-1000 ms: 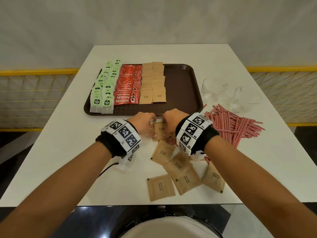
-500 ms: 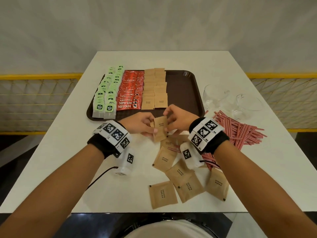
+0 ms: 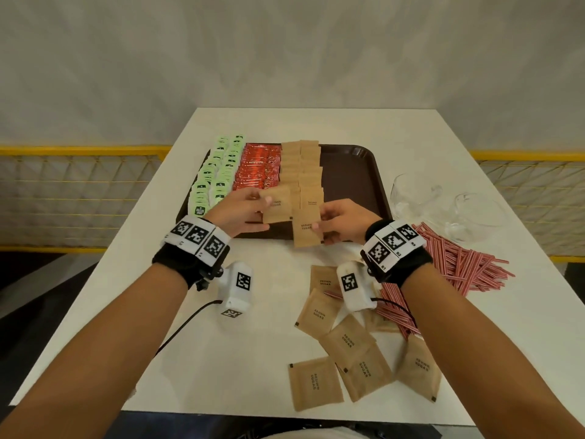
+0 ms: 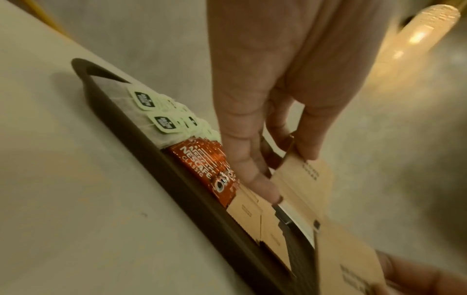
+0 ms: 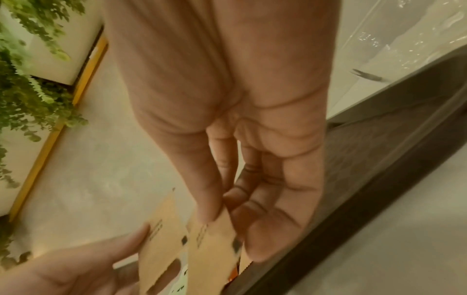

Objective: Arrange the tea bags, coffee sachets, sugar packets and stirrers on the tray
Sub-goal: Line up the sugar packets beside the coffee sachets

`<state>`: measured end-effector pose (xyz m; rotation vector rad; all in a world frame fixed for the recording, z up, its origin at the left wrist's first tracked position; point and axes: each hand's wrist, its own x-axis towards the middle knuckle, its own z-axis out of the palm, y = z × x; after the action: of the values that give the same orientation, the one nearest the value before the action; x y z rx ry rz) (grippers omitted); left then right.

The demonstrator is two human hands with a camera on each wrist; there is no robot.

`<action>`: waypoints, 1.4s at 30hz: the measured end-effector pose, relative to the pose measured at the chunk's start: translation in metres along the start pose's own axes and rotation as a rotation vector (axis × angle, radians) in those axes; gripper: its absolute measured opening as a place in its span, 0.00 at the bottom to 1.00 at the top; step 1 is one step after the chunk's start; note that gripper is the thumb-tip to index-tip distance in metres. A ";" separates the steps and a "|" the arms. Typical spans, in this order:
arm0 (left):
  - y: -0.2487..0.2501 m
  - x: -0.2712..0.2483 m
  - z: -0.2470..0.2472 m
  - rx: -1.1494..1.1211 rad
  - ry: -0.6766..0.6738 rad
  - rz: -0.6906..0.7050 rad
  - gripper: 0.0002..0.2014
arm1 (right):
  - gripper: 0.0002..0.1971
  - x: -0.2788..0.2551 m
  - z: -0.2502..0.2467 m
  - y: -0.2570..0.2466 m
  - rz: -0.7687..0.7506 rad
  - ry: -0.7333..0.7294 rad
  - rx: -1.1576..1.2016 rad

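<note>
A dark brown tray [image 3: 354, 185] holds rows of green tea bags [image 3: 218, 175], red coffee sachets [image 3: 258, 169] and brown sugar packets [image 3: 304, 163]. My left hand [image 3: 250, 205] pinches one brown sugar packet [image 3: 277, 204] above the tray's near edge. Just to its right my right hand [image 3: 335, 221] pinches a second sugar packet [image 3: 306, 228]. The left wrist view shows the left fingers [image 4: 252, 175] on a packet [image 4: 303, 179] over the sugar row. In the right wrist view the thumb and fingers [image 5: 209, 209] pinch a packet [image 5: 212, 245].
Several loose sugar packets [image 3: 345, 340] lie on the white table [image 3: 177, 327] near its front edge. A pile of red-striped stirrers [image 3: 456, 264] lies at the right. Two clear glass cups [image 3: 411, 191] stand right of the tray. The tray's right part is bare.
Both hands have lifted from the loose pile and moved forward to the tray's near edge. The one stack they held together is now split, one packet in each hand.
</note>
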<state>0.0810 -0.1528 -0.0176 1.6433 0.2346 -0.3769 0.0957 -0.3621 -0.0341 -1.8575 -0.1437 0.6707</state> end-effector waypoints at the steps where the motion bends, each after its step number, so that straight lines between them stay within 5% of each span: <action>1: 0.000 0.003 -0.004 0.003 0.020 -0.008 0.01 | 0.06 0.002 -0.003 0.001 0.009 0.012 0.019; 7: -0.001 0.023 0.001 0.277 0.125 0.030 0.03 | 0.04 0.015 -0.016 -0.003 0.092 0.102 0.083; 13: 0.003 0.045 0.023 0.635 0.130 0.128 0.16 | 0.07 0.029 -0.029 -0.003 0.164 0.244 -0.105; 23: -0.001 0.064 0.032 1.192 0.179 0.281 0.19 | 0.10 0.057 -0.026 -0.008 0.223 0.236 -0.227; 28: -0.006 0.067 0.038 1.385 0.036 0.301 0.27 | 0.14 0.070 -0.020 -0.001 0.269 0.261 -0.306; 34: -0.007 0.071 0.039 1.424 0.002 0.232 0.24 | 0.14 0.073 -0.021 0.001 0.257 0.270 -0.232; 42: -0.007 0.073 0.038 1.389 0.017 0.231 0.22 | 0.14 0.080 -0.014 0.002 0.245 0.337 -0.430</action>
<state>0.1420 -0.1945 -0.0548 2.9937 -0.3011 -0.3559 0.1695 -0.3419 -0.0628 -2.4013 0.1771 0.5066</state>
